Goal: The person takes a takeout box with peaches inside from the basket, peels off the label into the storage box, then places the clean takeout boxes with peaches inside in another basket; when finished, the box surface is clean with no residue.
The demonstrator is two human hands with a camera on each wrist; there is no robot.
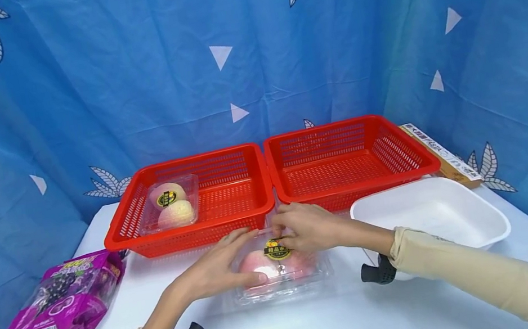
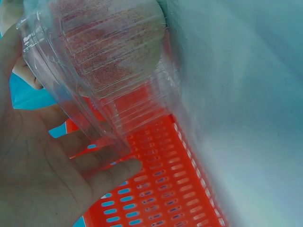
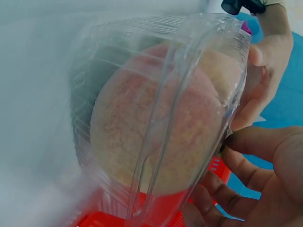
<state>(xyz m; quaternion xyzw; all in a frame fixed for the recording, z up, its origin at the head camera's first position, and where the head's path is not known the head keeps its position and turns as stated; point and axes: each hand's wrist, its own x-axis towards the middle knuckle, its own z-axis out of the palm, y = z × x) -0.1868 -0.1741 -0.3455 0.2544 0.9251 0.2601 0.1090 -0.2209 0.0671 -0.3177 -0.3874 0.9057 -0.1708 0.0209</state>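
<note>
A clear plastic clamshell box (image 1: 283, 292) with two pink peaches (image 1: 254, 265) lies on the table, in front of the red baskets. On its lid is a black and gold label (image 1: 276, 249). My left hand (image 1: 215, 268) spans the box's left side, fairly straight fingers toward the far edge, thumb over the near part. The left wrist view shows those fingers (image 2: 102, 163) along the lid's side. My right hand (image 1: 306, 226) reaches over the lid from the right. In the right wrist view its thumb and index fingertip (image 3: 232, 141) pinch at the label's dark edge.
The left red basket (image 1: 232, 227) holds another clear box of two peaches (image 1: 175, 206). Beside it stands the right red basket (image 1: 346, 169). A white tub (image 1: 429, 208) and a long pasta box (image 1: 448, 162) are at the right. A purple grape-printed bag (image 1: 66, 302) lies at the left.
</note>
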